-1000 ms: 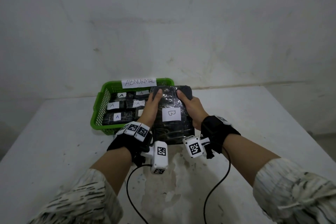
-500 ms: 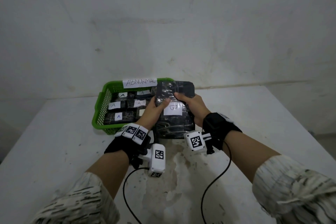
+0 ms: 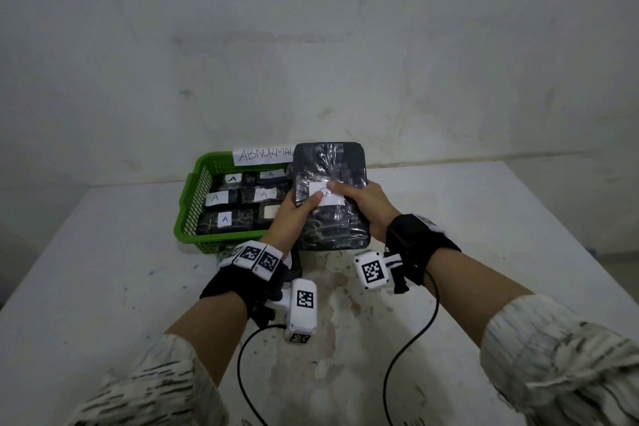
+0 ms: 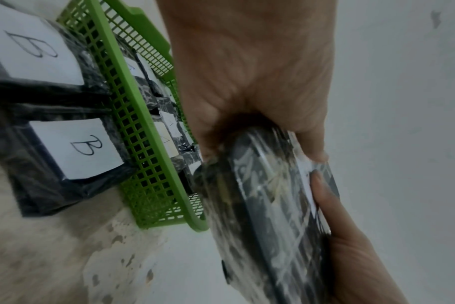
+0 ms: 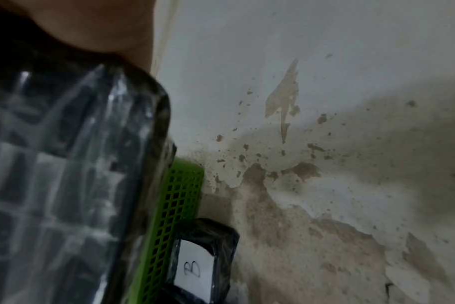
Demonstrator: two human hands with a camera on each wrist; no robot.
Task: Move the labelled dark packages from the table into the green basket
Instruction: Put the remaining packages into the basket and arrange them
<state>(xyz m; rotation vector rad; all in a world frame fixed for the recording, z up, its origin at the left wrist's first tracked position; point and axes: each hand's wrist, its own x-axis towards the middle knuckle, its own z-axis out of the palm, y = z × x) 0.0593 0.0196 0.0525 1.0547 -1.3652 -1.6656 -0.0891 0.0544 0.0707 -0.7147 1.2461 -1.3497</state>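
Both hands hold a large dark plastic-wrapped package [image 3: 330,162] tilted up above the table, just right of the green basket [image 3: 193,190]. My left hand [image 3: 294,214] grips its left edge and my right hand [image 3: 363,199] grips its right edge, with both thumbs on its white label [image 3: 326,199]. The basket holds several dark packages labelled A [image 3: 224,220]. In the left wrist view, two dark packages labelled B [image 4: 75,148] [image 4: 34,47] lie on the table against the basket's wall [image 4: 143,164]. The right wrist view shows the held package [image 5: 65,164] and one B package [image 5: 195,267].
A paper sign reading ABNORMAL [image 3: 264,156] is fixed to the basket's back rim. The white table [image 3: 103,270] has worn, stained patches in the middle and ends at a wall behind. Black cables [image 3: 408,349] trail from the wrist cameras over the near table.
The held package has risen and tipped more upright, moving slightly away from me. Both hands have slid down it, so the thumbs now cover its label.
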